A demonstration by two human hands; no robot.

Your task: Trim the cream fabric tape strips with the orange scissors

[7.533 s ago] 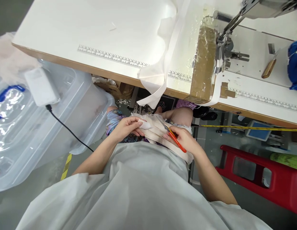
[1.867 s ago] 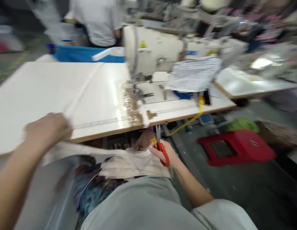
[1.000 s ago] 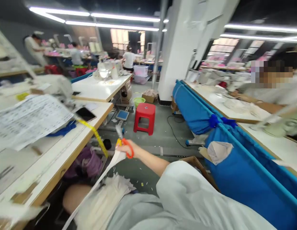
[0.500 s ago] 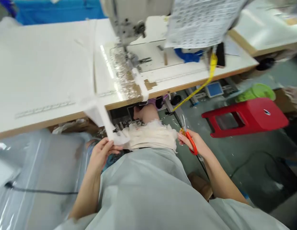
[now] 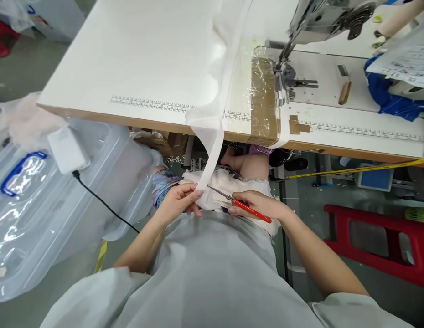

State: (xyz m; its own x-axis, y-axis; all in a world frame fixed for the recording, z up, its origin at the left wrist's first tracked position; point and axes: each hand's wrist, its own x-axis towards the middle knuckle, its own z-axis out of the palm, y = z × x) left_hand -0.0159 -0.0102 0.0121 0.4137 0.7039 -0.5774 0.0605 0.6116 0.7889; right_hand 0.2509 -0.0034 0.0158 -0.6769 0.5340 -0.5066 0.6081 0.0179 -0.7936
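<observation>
My left hand [image 5: 181, 200] pinches a white fabric strip [image 5: 214, 152] between thumb and fingers above my lap. From there the strip runs up over the table edge and away across the tabletop. In my right hand [image 5: 255, 204] is a pair of scissors [image 5: 251, 210] with red handles. Their blades point left, with the tips close to the strip beside my left fingers; whether they touch it I cannot tell. Cream-coloured fabric pieces [image 5: 229, 180] lie across my lap, partly behind both hands.
A sewing machine [image 5: 287, 68] stands on the white table [image 5: 157, 54]. A small wooden-handled tool [image 5: 344, 92] and a blue cloth [image 5: 376, 91] lie right of it. A yellow tape measure [image 5: 362, 171] hangs at right, above a red stool [image 5: 369, 255]. A clear plastic bin [image 5: 95, 182] holds a white charger [image 5: 69, 150].
My right hand has brought the scissors from the right side of my lap leftward to the strip. My left hand still holds the strip. The view has turned toward the left.
</observation>
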